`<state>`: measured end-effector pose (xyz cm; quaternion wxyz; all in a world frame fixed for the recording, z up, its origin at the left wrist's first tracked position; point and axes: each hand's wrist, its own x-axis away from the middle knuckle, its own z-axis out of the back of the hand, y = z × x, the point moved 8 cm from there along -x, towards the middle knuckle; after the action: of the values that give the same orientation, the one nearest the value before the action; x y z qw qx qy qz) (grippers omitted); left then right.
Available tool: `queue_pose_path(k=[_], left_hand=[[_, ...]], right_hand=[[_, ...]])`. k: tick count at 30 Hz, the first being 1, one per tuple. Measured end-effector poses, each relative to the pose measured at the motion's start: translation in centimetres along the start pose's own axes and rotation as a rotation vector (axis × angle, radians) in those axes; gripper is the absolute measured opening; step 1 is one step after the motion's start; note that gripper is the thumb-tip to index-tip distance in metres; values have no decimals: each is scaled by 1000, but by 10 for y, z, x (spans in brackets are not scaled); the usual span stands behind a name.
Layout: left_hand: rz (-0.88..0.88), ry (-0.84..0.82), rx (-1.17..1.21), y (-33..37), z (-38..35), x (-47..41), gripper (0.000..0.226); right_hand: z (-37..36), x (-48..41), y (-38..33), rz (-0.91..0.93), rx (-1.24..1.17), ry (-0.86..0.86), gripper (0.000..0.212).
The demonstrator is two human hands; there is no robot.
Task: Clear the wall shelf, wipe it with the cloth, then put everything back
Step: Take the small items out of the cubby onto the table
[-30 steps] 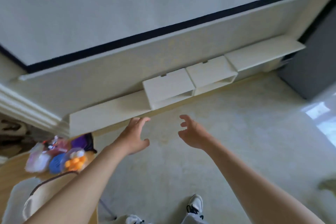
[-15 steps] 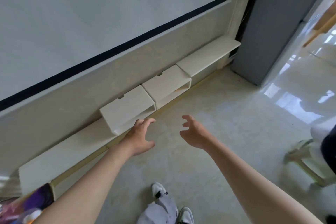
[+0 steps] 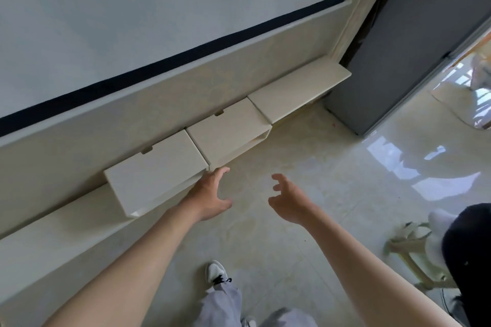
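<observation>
Cream wall shelf [image 3: 228,130] runs lower-left to upper-right.
Left hand [image 3: 210,194], nearer its front edge, and right hand [image 3: 289,202] both empty, fingers spread.

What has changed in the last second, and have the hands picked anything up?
The view swung right along the shelf: the toys at lower left dropped out of frame, and the grey door and a stool came in. Nothing was taken or let go. The left hand and right hand stay open and empty, held out ahead.

Left hand [image 3: 210,198] and right hand [image 3: 288,203] hover empty, fingers [image 3: 221,170] relaxed, near the wall shelf [image 3: 159,167].
</observation>
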<state>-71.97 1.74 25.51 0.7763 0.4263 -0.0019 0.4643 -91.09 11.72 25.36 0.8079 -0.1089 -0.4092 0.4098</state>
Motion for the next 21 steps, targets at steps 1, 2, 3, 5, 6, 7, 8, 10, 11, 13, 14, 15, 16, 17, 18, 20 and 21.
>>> queue_pose_path(k=[1,2,3,5,6,7,8,10,11,13,14,15,16,17,18,20,21], left_hand=[[4,-3,4,-1,0,-8,77],[11,-4,7,-4,0,-16,77],[21,-4,9,-7,-2,-23,77],[59,-18,28,-14,-8,-37,78],[81,-29,39,-18,-13,-44,78],[95,-38,47,-21,-20,-51,78],[105,-43,47,-25,-28,-59,78],[127,-49,31,-34,-50,-75,77],[131,-43,30,-40,-64,-87,77],[137,-28,52,-55,-95,-115,76],[142,-16,65,-65,-113,-133,76],[149,2,71,-77,-131,-153,77],[155,24,80,-90,-149,-173,79],[157,53,90,-102,-165,-194,79],[151,92,96,-113,-179,-218,78],[120,191,86,-136,-200,-266,71],[103,241,80,-148,-208,-288,69]], right_hand=[[1,-9,-1,-8,10,-7,66],[3,-18,-1,-13,16,-16,66],[3,-26,-1,-16,19,-26,66],[5,-44,1,-18,21,-42,65],[6,-54,2,-17,14,-49,65],[7,-65,4,-13,8,-56,64],[7,-78,7,-6,7,-66,64],[3,-109,17,9,1,-83,63],[0,-129,24,21,-8,-83,63],[-10,-175,39,59,-30,-72,63],[-17,-202,48,85,-47,-56,63],[-25,-229,57,114,-72,-36,63],[-34,-255,66,143,-96,-19,63],[-44,-281,76,173,-121,0,63],[-52,-308,85,206,-137,24,63],[-67,-356,101,291,-168,67,64],[-74,-378,108,333,-186,83,64]])
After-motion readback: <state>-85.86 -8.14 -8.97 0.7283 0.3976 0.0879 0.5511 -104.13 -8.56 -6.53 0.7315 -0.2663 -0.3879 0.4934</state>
